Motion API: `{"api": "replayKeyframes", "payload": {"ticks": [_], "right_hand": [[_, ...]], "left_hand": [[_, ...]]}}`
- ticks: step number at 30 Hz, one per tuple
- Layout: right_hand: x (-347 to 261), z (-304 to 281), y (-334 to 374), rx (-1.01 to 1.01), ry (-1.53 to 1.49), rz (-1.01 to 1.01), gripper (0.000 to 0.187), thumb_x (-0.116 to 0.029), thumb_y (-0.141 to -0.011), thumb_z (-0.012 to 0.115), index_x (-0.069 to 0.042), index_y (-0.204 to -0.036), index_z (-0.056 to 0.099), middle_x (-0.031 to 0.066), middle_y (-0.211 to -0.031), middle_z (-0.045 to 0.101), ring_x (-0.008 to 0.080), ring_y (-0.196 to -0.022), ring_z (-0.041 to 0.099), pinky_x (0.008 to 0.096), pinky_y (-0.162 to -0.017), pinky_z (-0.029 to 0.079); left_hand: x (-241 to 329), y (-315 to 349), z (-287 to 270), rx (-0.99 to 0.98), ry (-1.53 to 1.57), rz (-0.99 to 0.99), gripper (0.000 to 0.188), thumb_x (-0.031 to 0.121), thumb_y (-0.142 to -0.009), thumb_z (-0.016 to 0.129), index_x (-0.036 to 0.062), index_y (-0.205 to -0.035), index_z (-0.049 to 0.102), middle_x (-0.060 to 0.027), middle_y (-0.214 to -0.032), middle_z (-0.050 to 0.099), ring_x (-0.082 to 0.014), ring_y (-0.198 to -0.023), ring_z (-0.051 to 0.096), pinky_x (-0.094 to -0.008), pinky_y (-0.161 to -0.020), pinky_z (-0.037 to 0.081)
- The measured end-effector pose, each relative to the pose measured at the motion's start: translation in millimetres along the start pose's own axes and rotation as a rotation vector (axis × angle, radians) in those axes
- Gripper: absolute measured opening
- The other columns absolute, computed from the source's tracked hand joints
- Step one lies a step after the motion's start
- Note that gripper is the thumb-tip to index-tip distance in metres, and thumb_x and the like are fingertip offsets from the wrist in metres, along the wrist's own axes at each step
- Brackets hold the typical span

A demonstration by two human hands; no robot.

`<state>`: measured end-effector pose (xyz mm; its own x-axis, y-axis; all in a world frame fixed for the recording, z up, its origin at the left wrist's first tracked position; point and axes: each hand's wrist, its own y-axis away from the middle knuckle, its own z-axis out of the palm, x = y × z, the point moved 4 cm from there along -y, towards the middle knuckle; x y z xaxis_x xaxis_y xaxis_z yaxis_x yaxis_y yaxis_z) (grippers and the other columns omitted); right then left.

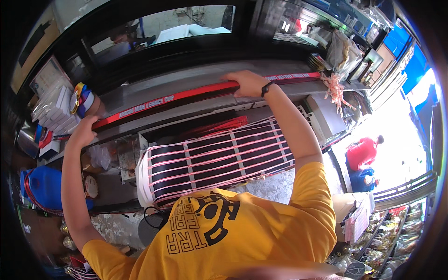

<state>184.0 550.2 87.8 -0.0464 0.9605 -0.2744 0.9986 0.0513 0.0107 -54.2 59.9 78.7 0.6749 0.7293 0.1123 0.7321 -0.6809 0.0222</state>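
Shirt: yellow cotton shirt [261,228] with a black printed figure, nearest to the camera, low in the view.
Stack: thick stack of black lanyards with pink stripes and white bands [219,161], lying below the counter edge, between the two arms.
Left hand: left hand [84,133] closed around the left end of the long red banner strip [182,95].
Right hand: right hand [247,84], black wristband at the wrist, gripping the same strip further right.
Strip: stretched along the grey metal counter [196,77], touching it.
Far: black glass display case [177,28] behind the counter.
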Motion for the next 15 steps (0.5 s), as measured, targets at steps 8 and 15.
{"api": "replayKeyframes", "payload": {"ticks": [8, 15], "right_hand": [[30, -43, 99, 0.492, -0.204, -0.205, 0.051, -0.016, -0.08, 0.074, -0.009, -0.128, 0.06, 0.0148, -0.122, 0.063, 0.0314, -0.109, 0.062, 0.0381, -0.092, 0.051], [128, 55, 227, 0.319, -0.781, 0.371, 0.03, -0.007, -0.082, 0.074, -0.004, -0.111, 0.069, 0.0066, -0.096, 0.07, 0.0124, -0.082, 0.065, 0.0281, -0.078, 0.053]], "left_hand": [[41, 21, -16, 0.336, -0.041, 0.035, 0.088, -0.013, -0.071, 0.062, 0.0127, -0.15, 0.033, -0.0165, -0.151, 0.038, -0.0341, -0.142, 0.032, -0.0404, -0.116, 0.027], [224, 76, 17, 0.609, 0.317, 0.103, 0.059, 0.0, -0.082, 0.065, 0.0089, -0.138, 0.051, -0.0141, -0.14, 0.051, -0.0314, -0.133, 0.045, -0.0409, -0.112, 0.033]]}}
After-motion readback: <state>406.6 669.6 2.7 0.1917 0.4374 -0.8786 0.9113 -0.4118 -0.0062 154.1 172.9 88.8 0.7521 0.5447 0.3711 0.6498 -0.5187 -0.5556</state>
